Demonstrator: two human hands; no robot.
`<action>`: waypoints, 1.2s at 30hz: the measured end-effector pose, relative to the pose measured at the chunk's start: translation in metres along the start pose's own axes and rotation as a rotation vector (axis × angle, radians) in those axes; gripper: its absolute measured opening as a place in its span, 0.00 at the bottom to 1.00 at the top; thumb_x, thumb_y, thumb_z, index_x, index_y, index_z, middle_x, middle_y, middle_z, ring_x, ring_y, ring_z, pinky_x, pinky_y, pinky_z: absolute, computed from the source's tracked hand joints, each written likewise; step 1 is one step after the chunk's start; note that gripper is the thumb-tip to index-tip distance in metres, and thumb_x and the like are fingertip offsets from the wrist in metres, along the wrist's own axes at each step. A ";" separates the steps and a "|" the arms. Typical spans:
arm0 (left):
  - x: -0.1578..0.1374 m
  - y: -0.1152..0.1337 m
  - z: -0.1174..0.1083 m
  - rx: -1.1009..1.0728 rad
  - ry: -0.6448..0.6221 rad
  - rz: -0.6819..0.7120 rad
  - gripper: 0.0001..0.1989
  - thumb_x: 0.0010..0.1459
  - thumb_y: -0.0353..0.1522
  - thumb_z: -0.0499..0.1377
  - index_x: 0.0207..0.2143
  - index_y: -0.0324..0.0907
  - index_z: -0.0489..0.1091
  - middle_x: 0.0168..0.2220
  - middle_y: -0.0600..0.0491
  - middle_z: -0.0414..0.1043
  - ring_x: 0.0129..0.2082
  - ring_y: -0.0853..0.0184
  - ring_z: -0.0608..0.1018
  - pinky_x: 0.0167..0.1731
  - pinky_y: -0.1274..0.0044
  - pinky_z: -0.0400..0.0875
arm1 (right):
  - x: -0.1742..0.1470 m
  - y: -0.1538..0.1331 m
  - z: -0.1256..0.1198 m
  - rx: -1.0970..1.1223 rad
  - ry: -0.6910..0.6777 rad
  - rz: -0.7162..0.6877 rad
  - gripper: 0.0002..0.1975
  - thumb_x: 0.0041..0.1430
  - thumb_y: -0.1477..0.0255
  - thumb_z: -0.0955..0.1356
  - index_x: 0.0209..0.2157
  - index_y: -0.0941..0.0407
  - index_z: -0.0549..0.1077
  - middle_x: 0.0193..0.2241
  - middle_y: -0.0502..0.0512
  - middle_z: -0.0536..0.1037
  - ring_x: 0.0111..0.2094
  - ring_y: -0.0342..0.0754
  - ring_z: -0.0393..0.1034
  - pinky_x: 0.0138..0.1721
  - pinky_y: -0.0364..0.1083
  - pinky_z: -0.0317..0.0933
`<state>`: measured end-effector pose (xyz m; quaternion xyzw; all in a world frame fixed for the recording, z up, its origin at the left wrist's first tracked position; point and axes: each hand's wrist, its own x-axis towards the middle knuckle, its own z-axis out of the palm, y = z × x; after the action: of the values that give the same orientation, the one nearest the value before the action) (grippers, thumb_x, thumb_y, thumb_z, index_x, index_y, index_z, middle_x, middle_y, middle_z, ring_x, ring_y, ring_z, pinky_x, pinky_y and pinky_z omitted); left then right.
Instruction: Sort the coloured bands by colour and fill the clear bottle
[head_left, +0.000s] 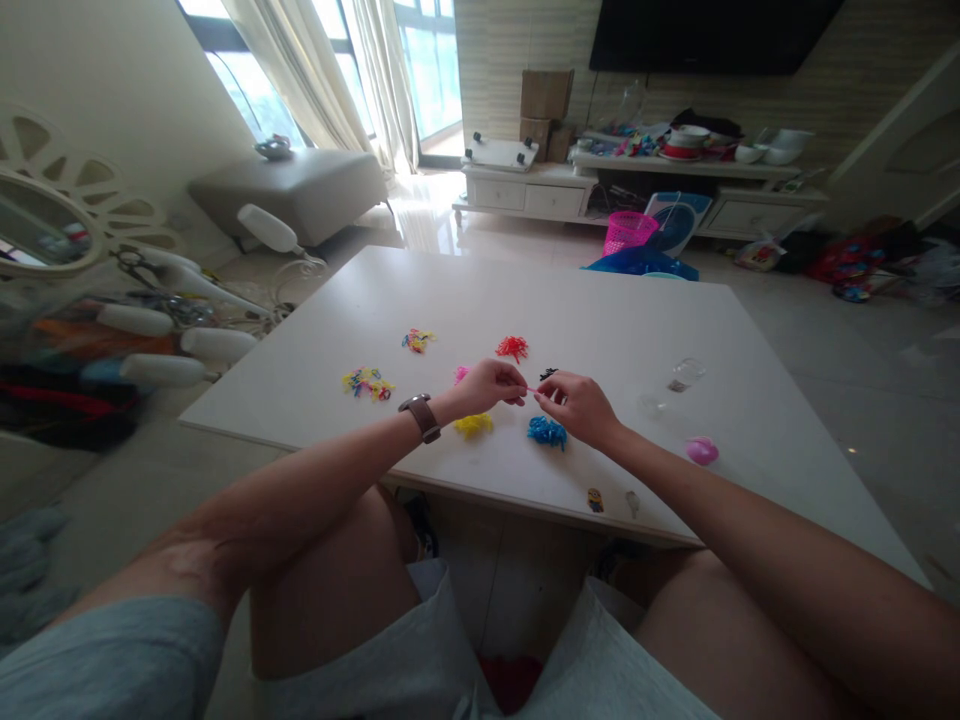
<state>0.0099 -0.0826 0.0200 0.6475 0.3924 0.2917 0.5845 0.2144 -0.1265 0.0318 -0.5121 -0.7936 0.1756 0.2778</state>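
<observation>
The left forearm (pixel 322 475) and right forearm (pixel 750 525) extend forward, angled inward. The left hand (pixel 491 381) and right hand (pixel 581 403) face each other, fingers curled in pinch grips, fingertips near one another.

Daylight comes through tall windows (pixel 430 75) at the upper left of the frame, past cream curtains (pixel 289 60), and gleams on the shiny pale floor (pixel 427 215). A grey bench (pixel 300 195) stands near them. At the upper right, a black television (pixel 712 35) hangs on a striped wall (pixel 517 40) above a low white cabinet (pixel 556 200). A white table (pixel 615 315) spans the middle, and an oval mirror (pixel 45 225) shows at the left edge.
</observation>
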 end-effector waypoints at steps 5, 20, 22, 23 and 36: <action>0.000 0.000 0.000 -0.022 -0.004 0.004 0.05 0.55 0.28 0.66 0.32 0.33 0.76 0.27 0.47 0.79 0.29 0.68 0.81 0.34 0.78 0.76 | 0.000 0.000 0.000 0.010 0.000 0.005 0.07 0.58 0.69 0.69 0.30 0.56 0.77 0.30 0.52 0.78 0.25 0.42 0.69 0.31 0.43 0.60; 0.000 0.000 0.000 -0.037 0.002 -0.007 0.06 0.55 0.29 0.67 0.32 0.33 0.75 0.27 0.47 0.79 0.29 0.68 0.81 0.33 0.77 0.76 | 0.000 0.002 0.002 0.001 0.008 -0.018 0.08 0.60 0.70 0.68 0.30 0.56 0.78 0.29 0.52 0.78 0.25 0.42 0.68 0.31 0.43 0.59; 0.000 0.001 0.000 -0.026 0.000 -0.003 0.06 0.55 0.29 0.67 0.31 0.33 0.75 0.27 0.47 0.79 0.28 0.69 0.81 0.32 0.78 0.76 | 0.001 0.002 0.001 -0.004 0.005 -0.017 0.08 0.60 0.70 0.68 0.30 0.56 0.78 0.29 0.52 0.78 0.25 0.42 0.68 0.31 0.43 0.59; -0.001 0.002 0.000 -0.018 -0.001 -0.002 0.06 0.55 0.28 0.67 0.31 0.33 0.74 0.26 0.47 0.79 0.28 0.69 0.81 0.32 0.79 0.76 | 0.001 0.002 0.001 -0.003 0.005 -0.017 0.08 0.60 0.70 0.67 0.30 0.56 0.78 0.29 0.52 0.78 0.25 0.42 0.68 0.31 0.43 0.59; -0.002 0.008 0.003 0.030 0.011 -0.012 0.04 0.57 0.25 0.63 0.29 0.35 0.72 0.24 0.50 0.77 0.25 0.72 0.79 0.29 0.80 0.73 | 0.002 0.002 0.000 0.000 0.030 -0.006 0.06 0.57 0.72 0.68 0.29 0.55 0.78 0.28 0.51 0.79 0.25 0.43 0.68 0.31 0.43 0.59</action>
<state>0.0123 -0.0860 0.0272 0.6522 0.4037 0.2858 0.5745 0.2156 -0.1239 0.0312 -0.5122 -0.7909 0.1671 0.2901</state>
